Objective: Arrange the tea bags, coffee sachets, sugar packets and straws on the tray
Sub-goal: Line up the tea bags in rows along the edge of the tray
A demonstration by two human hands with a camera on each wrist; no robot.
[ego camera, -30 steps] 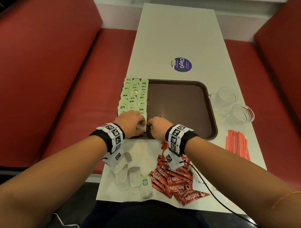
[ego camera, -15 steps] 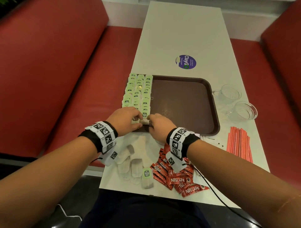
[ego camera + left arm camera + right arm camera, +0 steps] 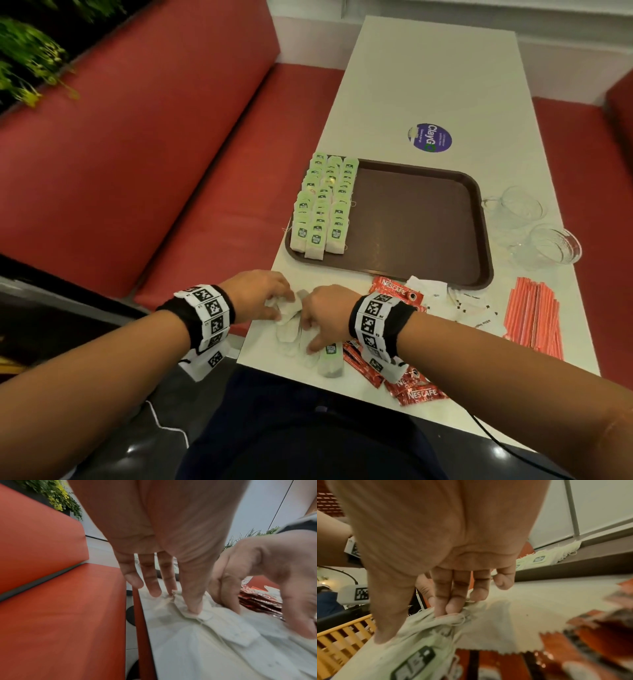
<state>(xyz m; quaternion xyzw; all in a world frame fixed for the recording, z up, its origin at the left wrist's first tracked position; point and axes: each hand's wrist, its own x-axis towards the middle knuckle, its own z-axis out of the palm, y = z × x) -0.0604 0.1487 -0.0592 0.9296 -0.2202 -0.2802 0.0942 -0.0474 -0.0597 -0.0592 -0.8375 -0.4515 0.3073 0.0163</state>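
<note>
My left hand (image 3: 257, 295) and my right hand (image 3: 327, 318) met over a small heap of loose tea bags (image 3: 291, 329) at the near left corner of the white table (image 3: 428, 85), close to both its near edge and its left edge. In the left wrist view, my left fingers (image 3: 190, 601) reached down straight and pressed a fold of one bag against the tabletop, curled round nothing. In the right wrist view, my right fingers (image 3: 452, 605) pinched the gathered top of a bag, while my right thumb (image 3: 388, 628) pressed on another bag that bore a green label (image 3: 414, 661). The brown tray (image 3: 418, 219) lay further along the table, its near rim just beyond my hands. Three neat rows of green-labelled tea bags (image 3: 323, 205) filled the tray's left strip, the nearest ones reaching almost to its near rim; the rest of the tray floor was bare brown. Red coffee sachets (image 3: 411, 387) lay fanned beside my right wrist, some touching the table's near edge, with one more just in front of the tray. White sugar packets (image 3: 469, 308) sat to the right of them, and a flat bundle of red straws (image 3: 534, 315) lay along the right edge. Two clear glass cups (image 3: 534, 226) stood between the tray and that right edge. A round purple sticker (image 3: 430, 137) marked the table beyond the tray, and red bench seats (image 3: 171, 171) ran along both sides.
</note>
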